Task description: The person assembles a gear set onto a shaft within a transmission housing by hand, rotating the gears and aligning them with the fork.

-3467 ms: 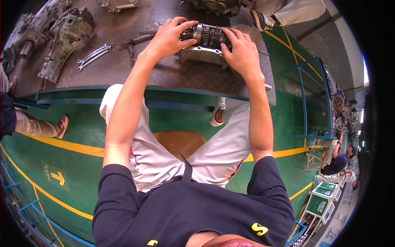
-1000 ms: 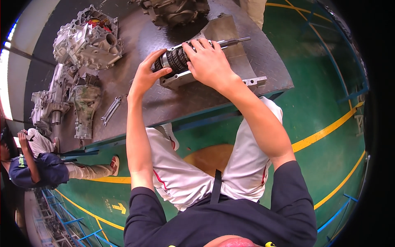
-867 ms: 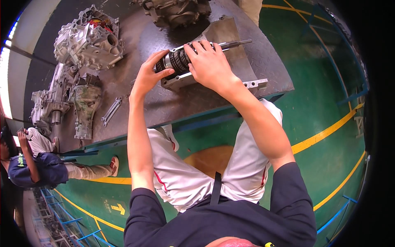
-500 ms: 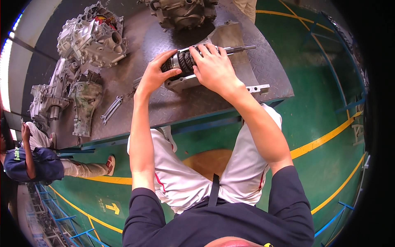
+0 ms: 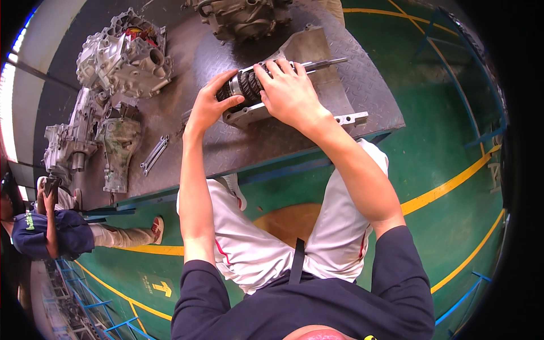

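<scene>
A gear shaft (image 5: 249,85) with dark toothed gears and a bright metal ring lies across a grey metal transmission housing (image 5: 323,48) on the bench. My left hand (image 5: 211,105) grips its left end, thumb on the near side and fingers over the far side. Over the gears to the right, my right hand (image 5: 292,96) curls its fingers round the shaft, hiding part of it. A slim splined shaft end (image 5: 326,63) sticks out to the right beyond that hand. The housing's near flange (image 5: 354,118) shows below my right wrist.
The steel bench (image 5: 187,150) also carries several wrenches (image 5: 154,154), a large silver gearbox casing (image 5: 127,62), smaller housings (image 5: 120,147) at left and a dark transmission unit (image 5: 243,20) at the back. A co-worker (image 5: 56,226) with a dark device stands at the left.
Both hands stay on the gear shaft, with the right fingers slightly shifted. The view has moved a little. At left, the co-worker now has a dark device raised in view.
</scene>
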